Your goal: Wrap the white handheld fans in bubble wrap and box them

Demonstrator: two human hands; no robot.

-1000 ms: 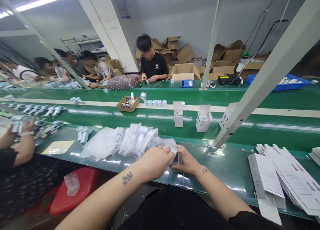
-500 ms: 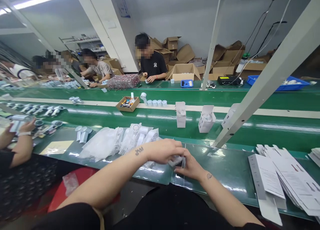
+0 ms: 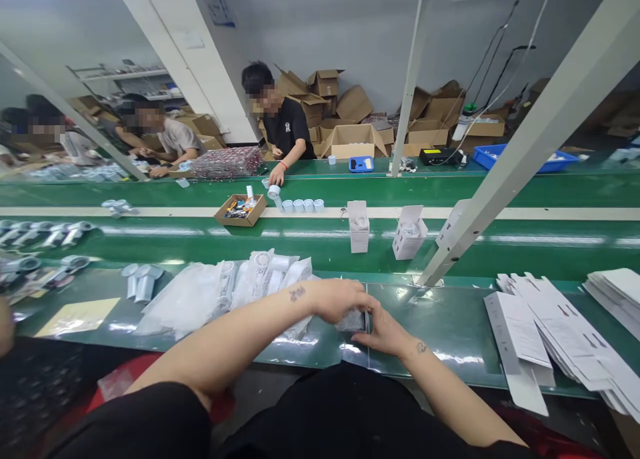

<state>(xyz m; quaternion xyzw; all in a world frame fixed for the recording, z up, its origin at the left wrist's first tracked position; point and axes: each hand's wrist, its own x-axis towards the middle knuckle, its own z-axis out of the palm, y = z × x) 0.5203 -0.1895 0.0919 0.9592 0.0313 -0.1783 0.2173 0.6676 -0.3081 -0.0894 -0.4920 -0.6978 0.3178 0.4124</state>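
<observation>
Two hands: meet on one small bagged item at the near bench edge.
Bag pile [image 3: 220,292]: clear-wrapped pieces, just left of the hands.
Left hand [image 3: 343,300]: curled over the item from above, gripping it.
Bagged item [image 3: 354,321]: pinched between both hands, low over the green bench [image 3: 450,326].
Right hand [image 3: 384,331]: fingers closed on its near side.
Flat cartons [image 3: 550,332]: stacked well to the right.

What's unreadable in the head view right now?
- Item between left hand and right hand: mostly covered by the fingers; type unclear.
- Bagged parts: plastic glare hides the contents.
- Flat cartons: print too small, stack cut by the right edge.
- Open boxes on the belt: contents too small.
</observation>
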